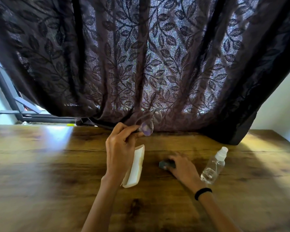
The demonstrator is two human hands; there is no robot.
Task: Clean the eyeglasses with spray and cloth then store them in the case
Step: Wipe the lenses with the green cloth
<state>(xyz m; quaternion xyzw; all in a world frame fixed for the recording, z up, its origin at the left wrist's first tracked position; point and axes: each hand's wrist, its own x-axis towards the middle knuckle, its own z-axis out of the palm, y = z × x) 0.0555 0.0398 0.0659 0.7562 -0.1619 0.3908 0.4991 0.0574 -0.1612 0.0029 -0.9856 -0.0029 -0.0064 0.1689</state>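
Open case [135, 166] lies near centre on the table [40, 164]. To its right, the right hand [182, 166] curls its fingers over the dark cloth [164, 164]; the spray bottle [213, 166] lies beside it. The left hand [120, 148] pinches the eyeglasses [148, 127] at one end, raised above the table. Risk: this one-ended hold may let the frame twist or drop. Long axis runs near-left to far-right; lens facing is blurred.
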